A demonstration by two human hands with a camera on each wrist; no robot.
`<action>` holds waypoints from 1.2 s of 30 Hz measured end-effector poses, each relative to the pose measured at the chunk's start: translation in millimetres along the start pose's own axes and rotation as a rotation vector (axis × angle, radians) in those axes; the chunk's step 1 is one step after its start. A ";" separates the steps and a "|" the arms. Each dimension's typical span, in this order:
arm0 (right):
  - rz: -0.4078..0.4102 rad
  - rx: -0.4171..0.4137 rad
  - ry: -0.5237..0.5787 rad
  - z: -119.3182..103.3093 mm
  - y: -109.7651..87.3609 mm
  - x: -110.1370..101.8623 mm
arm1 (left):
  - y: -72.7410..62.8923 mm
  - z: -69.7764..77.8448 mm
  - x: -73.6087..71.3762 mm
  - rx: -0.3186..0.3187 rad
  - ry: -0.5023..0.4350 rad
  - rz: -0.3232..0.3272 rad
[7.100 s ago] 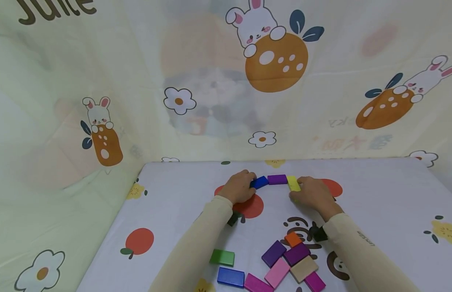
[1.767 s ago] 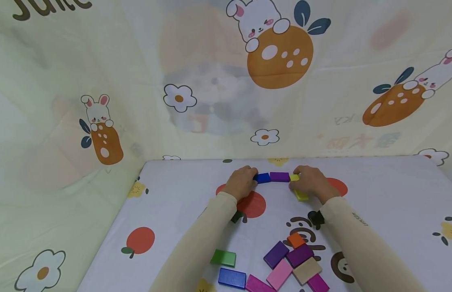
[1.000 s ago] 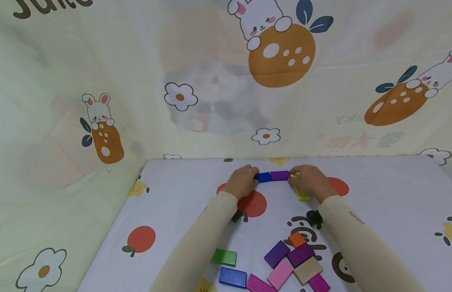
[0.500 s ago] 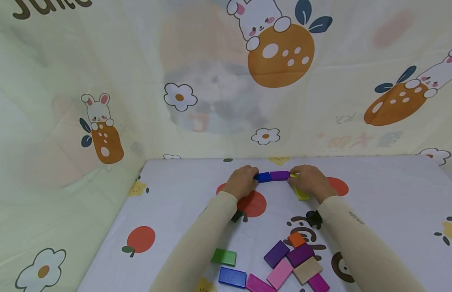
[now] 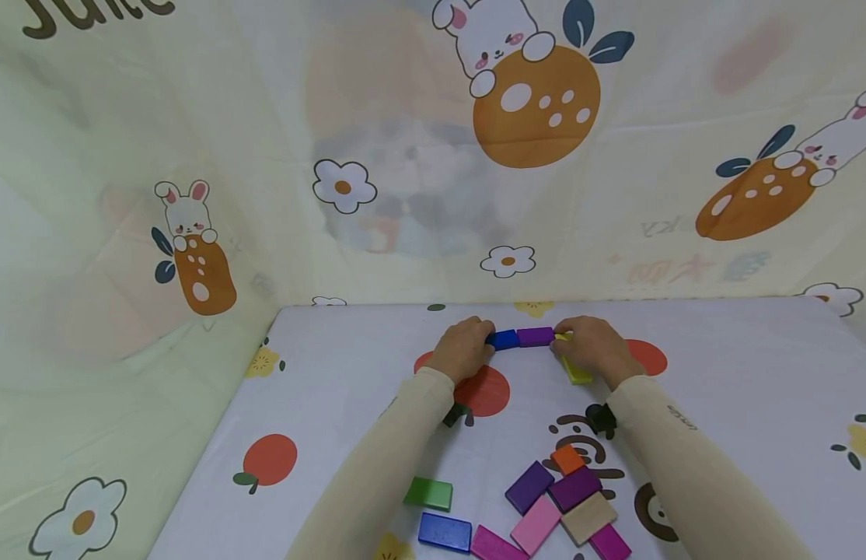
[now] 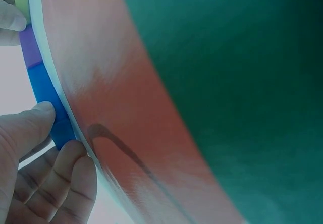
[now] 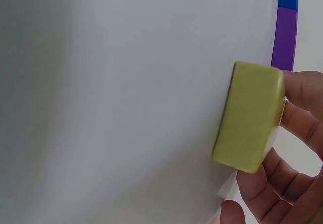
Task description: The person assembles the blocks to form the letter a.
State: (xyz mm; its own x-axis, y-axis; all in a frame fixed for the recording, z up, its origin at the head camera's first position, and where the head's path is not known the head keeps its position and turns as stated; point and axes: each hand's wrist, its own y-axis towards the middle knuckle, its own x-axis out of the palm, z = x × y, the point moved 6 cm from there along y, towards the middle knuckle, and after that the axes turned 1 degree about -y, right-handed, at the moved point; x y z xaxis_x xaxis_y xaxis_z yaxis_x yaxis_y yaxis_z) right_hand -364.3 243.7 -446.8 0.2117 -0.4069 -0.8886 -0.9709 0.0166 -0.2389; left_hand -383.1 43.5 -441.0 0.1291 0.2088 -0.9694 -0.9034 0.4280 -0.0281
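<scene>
In the head view, a blue block and a purple block form a short row near the table's back edge. My left hand pinches the blue end of the row. The left wrist view shows that thumb on the blue block, with curled fingers at its lower end. At the right end, a yellow block angles toward me from the purple one. My right hand grips its far part, covering some of it. In the right wrist view, fingertips lie along the side of the yellow block.
Loose blocks lie nearer me between the forearms: green, blue, orange, tan, pink and several purple or magenta ones. A patterned cloth hangs behind the table.
Since the oldest frame, my right hand has moved to the yellow block's far end, baring its near end. The blue block lies straighter with the purple one. Over the last second, nothing visibly moved.
</scene>
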 end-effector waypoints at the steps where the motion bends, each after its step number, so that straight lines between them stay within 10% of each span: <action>1: 0.000 -0.003 -0.001 -0.2 0.0 0.1 | 0.2 -0.1 0.2 -0.002 -0.002 -0.002; 36: -0.006 -0.023 0.009 -4.7 3.5 4.1 | -2.9 2.6 -5.3 -0.029 -0.004 -0.005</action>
State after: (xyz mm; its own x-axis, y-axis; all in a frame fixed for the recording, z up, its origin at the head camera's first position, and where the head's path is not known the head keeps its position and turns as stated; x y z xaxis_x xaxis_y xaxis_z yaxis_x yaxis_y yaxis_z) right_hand -367.4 237.8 -449.5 0.2162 -0.4151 -0.8837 -0.9720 -0.0064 -0.2348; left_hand -380.1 43.5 -435.2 0.1353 0.2098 -0.9683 -0.9142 0.4032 -0.0403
